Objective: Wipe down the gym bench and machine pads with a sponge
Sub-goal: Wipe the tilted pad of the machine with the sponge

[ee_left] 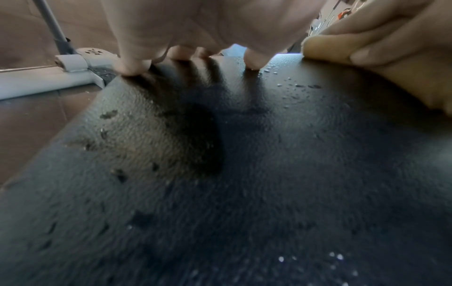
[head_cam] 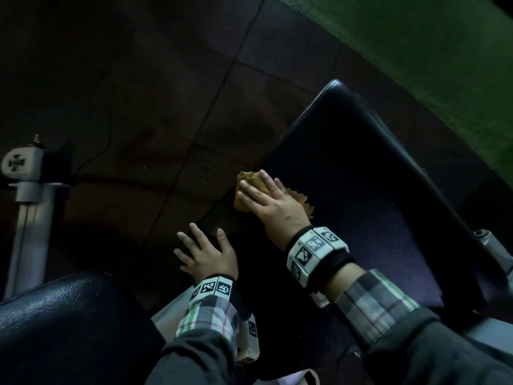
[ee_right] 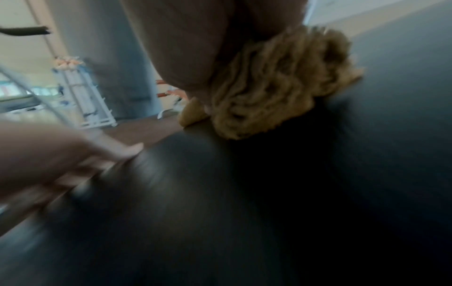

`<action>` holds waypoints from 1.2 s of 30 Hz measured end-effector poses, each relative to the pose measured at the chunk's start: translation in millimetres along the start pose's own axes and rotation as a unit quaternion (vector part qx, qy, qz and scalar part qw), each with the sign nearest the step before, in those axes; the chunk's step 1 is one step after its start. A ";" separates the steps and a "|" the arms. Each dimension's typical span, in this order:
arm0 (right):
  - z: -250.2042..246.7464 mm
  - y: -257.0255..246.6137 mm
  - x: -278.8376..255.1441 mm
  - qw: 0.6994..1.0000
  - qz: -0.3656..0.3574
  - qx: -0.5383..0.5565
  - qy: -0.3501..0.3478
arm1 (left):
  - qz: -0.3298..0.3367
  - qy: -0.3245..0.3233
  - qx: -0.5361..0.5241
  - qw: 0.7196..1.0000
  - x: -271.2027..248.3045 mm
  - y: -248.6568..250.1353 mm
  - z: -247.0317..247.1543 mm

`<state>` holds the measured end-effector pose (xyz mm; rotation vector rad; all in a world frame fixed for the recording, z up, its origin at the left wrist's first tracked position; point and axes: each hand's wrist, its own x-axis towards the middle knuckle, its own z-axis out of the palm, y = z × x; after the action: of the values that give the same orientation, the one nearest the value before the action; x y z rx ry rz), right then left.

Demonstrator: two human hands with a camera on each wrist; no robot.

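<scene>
A black padded bench [head_cam: 361, 204] runs diagonally from the bottom centre to the upper right. My right hand [head_cam: 266, 198] grips a tan sponge [head_cam: 247, 179] and presses it on the pad's left edge. In the right wrist view the sponge [ee_right: 274, 87] bunches up under my palm [ee_right: 183, 48] on the pad [ee_right: 269, 193]. My left hand [head_cam: 205, 251] lies flat with spread fingers on the same edge, nearer to me. Its fingertips [ee_left: 134, 67] touch the textured pad [ee_left: 244, 174], which carries water droplets [ee_left: 288, 85]. The sponge [ee_left: 325, 48] shows at the upper right there.
A second black pad [head_cam: 61, 315] sits at the lower left. A grey metal post [head_cam: 27, 212] stands on the dark tiled floor [head_cam: 166, 79] to the left. Green turf [head_cam: 416, 51] lies beyond the bench. Grey frame parts [head_cam: 494, 245] stick out at its right side.
</scene>
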<state>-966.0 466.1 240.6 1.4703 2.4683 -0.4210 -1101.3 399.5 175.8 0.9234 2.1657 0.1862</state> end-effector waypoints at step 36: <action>56.0 -1.3 -120.9 0.977 0.167 0.007 0.130 | -0.009 0.010 0.006 1.000 2.5 2.5 0.7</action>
<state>-907.6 346.8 230.4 2.0144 2.3337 -0.1895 -1100.5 402.9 174.9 0.9119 2.1940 0.1751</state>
